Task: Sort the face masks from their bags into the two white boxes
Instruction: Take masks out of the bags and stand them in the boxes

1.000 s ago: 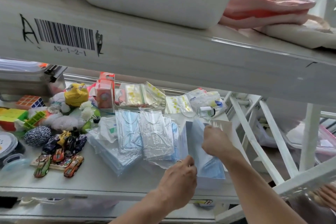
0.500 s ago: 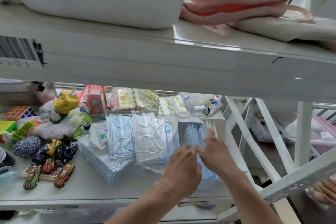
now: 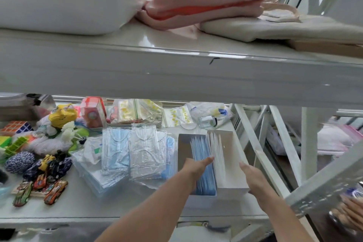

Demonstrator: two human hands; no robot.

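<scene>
We had the two white boxes side by side on the lower shelf (image 3: 98, 208); our left hand (image 3: 196, 167) reached down into the left box (image 3: 183, 143) among the upright blue masks (image 3: 198, 147), thumb stretched out, fingers hidden, so we could not tell its grip; our right hand (image 3: 253, 177) lay flat against the outer wall of the right box (image 3: 230, 173), which held white masks (image 3: 217, 149), grasping nothing; the bagged masks (image 3: 146, 149) lay just left of the boxes.
</scene>
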